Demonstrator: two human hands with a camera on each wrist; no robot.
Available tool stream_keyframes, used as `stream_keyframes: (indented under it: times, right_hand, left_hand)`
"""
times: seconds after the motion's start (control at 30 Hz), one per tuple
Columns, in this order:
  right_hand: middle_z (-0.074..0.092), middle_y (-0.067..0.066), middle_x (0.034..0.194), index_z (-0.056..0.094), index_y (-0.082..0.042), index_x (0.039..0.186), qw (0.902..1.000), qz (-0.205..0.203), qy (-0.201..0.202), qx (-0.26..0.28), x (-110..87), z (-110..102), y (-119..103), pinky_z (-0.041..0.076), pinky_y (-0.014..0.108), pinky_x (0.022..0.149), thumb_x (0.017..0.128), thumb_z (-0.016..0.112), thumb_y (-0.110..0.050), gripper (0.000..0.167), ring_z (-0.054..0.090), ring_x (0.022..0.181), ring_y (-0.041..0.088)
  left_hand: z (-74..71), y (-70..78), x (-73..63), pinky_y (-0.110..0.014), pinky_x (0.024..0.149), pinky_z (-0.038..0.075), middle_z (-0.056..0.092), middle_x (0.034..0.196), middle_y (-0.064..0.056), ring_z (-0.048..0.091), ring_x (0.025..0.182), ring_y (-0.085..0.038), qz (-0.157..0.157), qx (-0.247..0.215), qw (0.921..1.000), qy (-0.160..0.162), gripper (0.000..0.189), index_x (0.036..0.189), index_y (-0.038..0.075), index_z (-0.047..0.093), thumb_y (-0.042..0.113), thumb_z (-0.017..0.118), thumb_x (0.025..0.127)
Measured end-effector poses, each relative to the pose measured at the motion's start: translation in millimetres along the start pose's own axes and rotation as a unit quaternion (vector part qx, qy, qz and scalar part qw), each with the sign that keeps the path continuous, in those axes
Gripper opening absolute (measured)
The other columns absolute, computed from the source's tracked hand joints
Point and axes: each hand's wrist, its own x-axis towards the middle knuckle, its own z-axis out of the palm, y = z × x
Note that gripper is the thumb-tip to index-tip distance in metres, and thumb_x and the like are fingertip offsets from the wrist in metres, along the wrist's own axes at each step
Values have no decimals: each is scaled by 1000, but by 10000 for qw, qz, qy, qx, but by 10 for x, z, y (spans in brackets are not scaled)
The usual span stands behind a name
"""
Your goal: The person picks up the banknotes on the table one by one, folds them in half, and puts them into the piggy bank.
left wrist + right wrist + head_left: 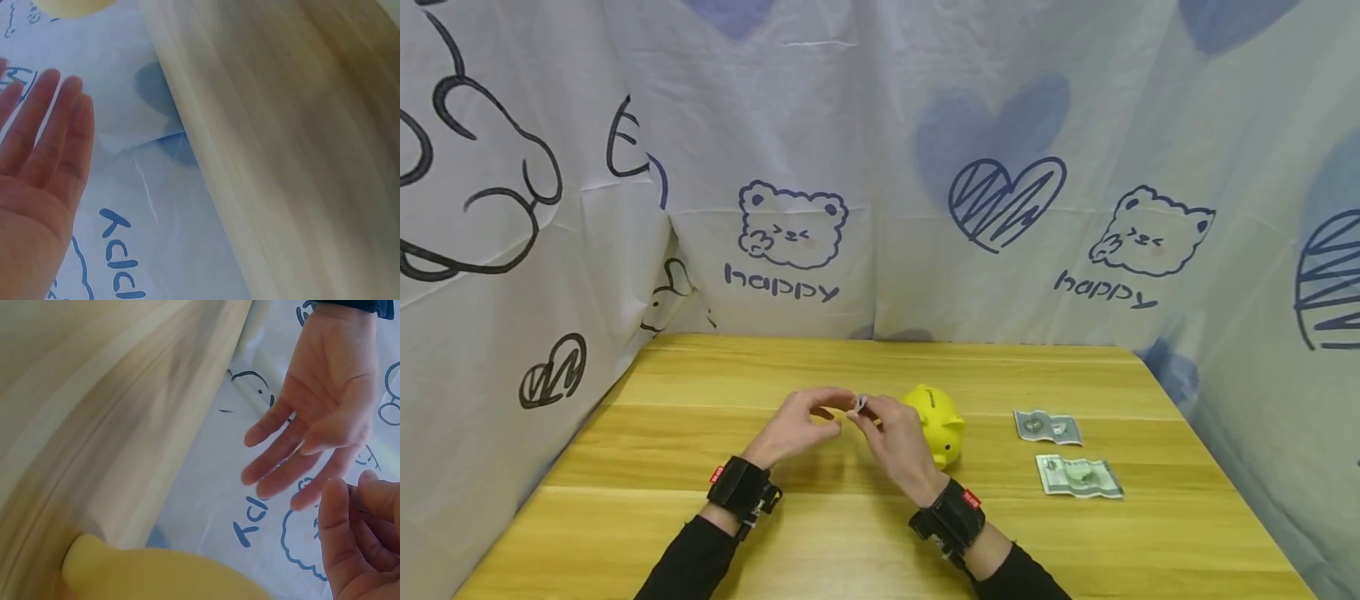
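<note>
A small, pale, seemingly folded paper piece (861,403) is pinched by the right hand (901,442), beside the yellow, rounded, pig-shaped bank (943,427); the left hand (797,423) is loosely spread. Creases are best pressed flat under a firm pinch.

Soft, even light; hazier wrist views.
A faint shadow falls below the bare left hand (797,425) on the yellow wood-grain desk (700,442); both wrist views look washed-out, with blurred grey shadows across the wood.

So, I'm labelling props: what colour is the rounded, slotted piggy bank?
Bright yellow. The rounded piggy bank shows best in the head view.
</note>
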Motion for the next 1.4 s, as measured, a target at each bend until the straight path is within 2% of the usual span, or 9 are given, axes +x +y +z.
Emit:
stream_keyframes:
  times: [0.2,0.4,0.57,0.77,1.0,1.2,1.4]
  right_hand:
    - [73,4,87,73,-5,98,9999,-114,-26,-120,-85,-86,8,52,16,62,91,69,-14,13,66,73,10]
    - [73,5,86,72,-6,96,9990,-331,188,-215,-12,-189,50,52,18,61,89,71,-12,10,67,73,11]
    - [72,4,85,71,-7,94,9987,-411,181,-257,-12,-250,76,52,19,61,89,71,-11,6,66,73,11]
    - [72,4,86,71,-5,93,9985,-406,239,-271,-26,-298,109,54,24,62,89,71,-10,7,67,76,12]
    - [71,5,84,70,-7,90,9986,-351,290,-260,-51,-341,138,53,21,61,88,72,-9,4,66,74,12]
    - [72,4,86,71,-7,93,9989,-266,322,-222,-56,-405,144,52,20,60,87,73,-10,6,66,74,12]
    - [70,3,83,70,-8,92,9990,-244,330,-201,-65,-461,185,46,14,53,88,72,-10,5,64,72,10]
  left_hand:
    - [112,-13,-6,-42,93,53,66,128,-8,62,116,-24,-115,200,9997,6,42,132,10,60,6,66,90]
    - [138,35,131,-44,95,51,65,130,-7,61,119,-25,72,289,9995,75,47,136,14,57,9,68,91]
    - [186,61,203,-43,98,50,61,136,-7,57,124,-25,-21,272,9996,-72,52,139,13,54,6,67,90]
    - [247,97,253,-45,99,49,56,140,-10,56,125,-29,34,241,9996,-152,57,141,8,50,-2,62,87]
    - [321,114,262,-43,103,46,54,143,-7,52,129,-25,-167,26,9991,-399,63,144,14,48,2,63,85]
    - [367,124,283,-42,106,44,51,146,1,48,133,-19,-166,-42,9979,-632,64,145,19,47,8,65,84]
    - [403,177,312,-43,108,42,45,151,1,43,138,-19,-108,-140,9967,-786,68,148,19,42,13,64,85]
